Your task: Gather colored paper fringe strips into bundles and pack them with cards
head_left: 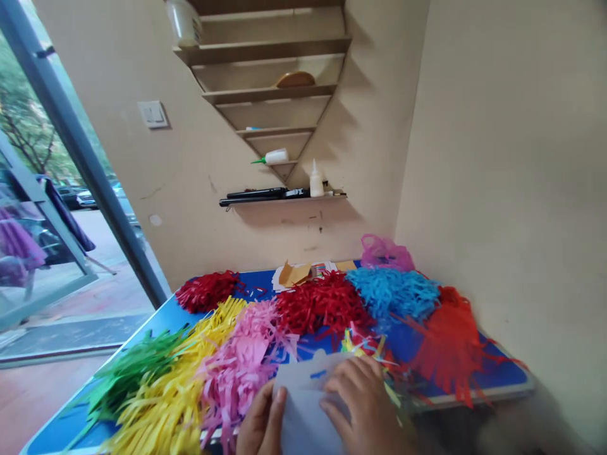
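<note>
A pale, milky plastic packet with a hang hole at its top is in front of me at the table's near edge. My left hand pinches its left edge between thumb and fingers. My right hand is closed on its right side, fingers bent over the upper corner. What the packet contains does not show. Pink paper strips lie close to my left hand. Just beyond my right hand is a small bunch of mixed-colour strips, partly covered by it.
The blue table carries heaps of green, yellow, dark red, light blue and orange-red strips. A pink plastic bag sits at the back. Glue bottles stand on wall shelves. A glass door is at left.
</note>
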Available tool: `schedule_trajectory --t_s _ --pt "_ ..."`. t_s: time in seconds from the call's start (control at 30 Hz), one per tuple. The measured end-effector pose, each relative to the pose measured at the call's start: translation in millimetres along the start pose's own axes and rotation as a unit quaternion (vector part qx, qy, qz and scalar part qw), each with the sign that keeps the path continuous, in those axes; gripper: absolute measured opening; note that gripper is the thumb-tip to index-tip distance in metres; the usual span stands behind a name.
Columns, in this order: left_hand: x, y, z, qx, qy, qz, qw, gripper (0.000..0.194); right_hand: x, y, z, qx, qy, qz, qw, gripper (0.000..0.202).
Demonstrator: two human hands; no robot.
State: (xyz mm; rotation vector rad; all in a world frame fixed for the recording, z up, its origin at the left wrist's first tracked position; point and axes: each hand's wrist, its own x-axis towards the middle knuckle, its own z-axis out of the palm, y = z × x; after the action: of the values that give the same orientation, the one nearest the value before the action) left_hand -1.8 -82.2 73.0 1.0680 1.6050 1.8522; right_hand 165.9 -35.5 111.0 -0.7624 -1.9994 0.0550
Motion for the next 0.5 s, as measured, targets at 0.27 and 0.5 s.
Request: schedule_trajectory --t_s 0.27,0.5 --pt "6.6 1.1 10.2 0.262 -0.008 0.425 0.867 0.019 -0.3 -2.2 -10.3 0.091 -0.077 -0.039 0.992 0.045" --pt "14.9 24.6 -1.6 0.283 -0.130 0.361 0.879 0.011 7.4 -6.7 0.4 0.088 -0.087 -0.099 0.987 0.010"
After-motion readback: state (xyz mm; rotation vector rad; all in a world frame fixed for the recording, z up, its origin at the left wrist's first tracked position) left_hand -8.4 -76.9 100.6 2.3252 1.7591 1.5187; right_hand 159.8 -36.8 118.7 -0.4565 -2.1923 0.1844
